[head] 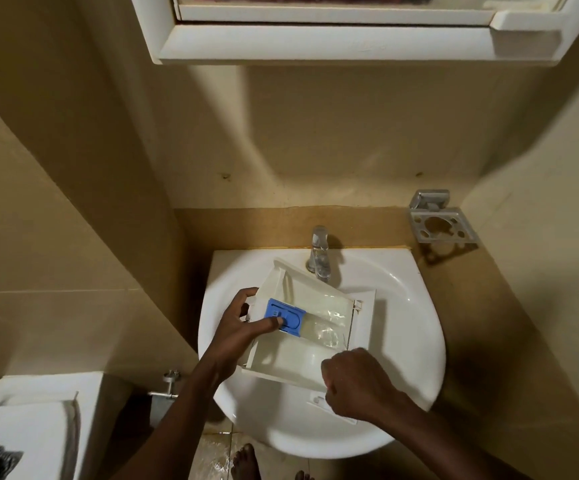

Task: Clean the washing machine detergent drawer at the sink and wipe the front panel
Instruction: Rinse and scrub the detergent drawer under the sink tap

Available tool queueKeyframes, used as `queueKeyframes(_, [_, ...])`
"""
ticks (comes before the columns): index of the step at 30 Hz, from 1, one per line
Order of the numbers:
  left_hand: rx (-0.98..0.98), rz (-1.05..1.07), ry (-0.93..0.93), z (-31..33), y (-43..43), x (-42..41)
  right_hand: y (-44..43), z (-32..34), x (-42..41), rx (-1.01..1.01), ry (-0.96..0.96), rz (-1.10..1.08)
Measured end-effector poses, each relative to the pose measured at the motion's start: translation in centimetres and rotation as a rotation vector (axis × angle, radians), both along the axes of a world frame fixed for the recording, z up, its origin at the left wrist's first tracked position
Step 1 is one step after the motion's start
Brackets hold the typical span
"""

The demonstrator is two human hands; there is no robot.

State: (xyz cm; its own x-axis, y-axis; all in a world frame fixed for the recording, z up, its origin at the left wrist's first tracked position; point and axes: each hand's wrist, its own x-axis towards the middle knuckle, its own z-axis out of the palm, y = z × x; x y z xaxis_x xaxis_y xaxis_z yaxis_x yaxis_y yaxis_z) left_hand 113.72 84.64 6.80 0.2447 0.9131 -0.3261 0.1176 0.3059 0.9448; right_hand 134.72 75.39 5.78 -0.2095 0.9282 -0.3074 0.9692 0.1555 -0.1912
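One detergent drawer (pixel 302 327) in the sink (pixel 409 341), water pooled inside.
Left hand (pixel 243 327) grips its blue insert (pixel 286 315); right hand (pixel 357 382) clenched, contents unclear.

The white detergent drawer (pixel 302 327) lay tilted across the white sink (pixel 416 344), open side up, just below the tap. A blue insert (pixel 286 315) sat in its left compartment, and water pooled in the middle one.

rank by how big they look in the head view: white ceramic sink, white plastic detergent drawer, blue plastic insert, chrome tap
1. White ceramic sink, largest by far.
2. White plastic detergent drawer, held over the basin.
3. Blue plastic insert and chrome tap look alike in size; the left hand partly covers the insert, so no ranking.
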Motion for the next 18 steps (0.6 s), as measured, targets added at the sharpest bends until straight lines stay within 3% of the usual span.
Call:
queueKeyframes(4, [0.013,-0.028,0.034,0.5,0.5,0.3,1.9,-0.4,2.3,0.190,-0.064,-0.119])
queueKeyframes(8, [0.035,-0.034,0.056,0.6,0.4,1.1,3.0,-0.5,3.2,0.109,-0.201,-0.159])
queueKeyframes(11, [0.044,-0.025,0.064,0.8,0.2,1.2,1.7,-0.4,2.7,0.099,-0.165,-0.109])
queueKeyframes(15, [0.026,-0.025,0.058,0.5,0.4,0.7,1.4,0.3,5.1,0.543,0.208,-0.268])
queueKeyframes(16, [0.019,-0.029,0.057,0.6,0.5,0.7,1.4,0.2,5.7,0.561,0.303,-0.374])
queueKeyframes(18, [0.010,-0.044,0.047,0.7,0.6,0.8,1.3,-0.3,6.6,0.388,0.606,-0.617])
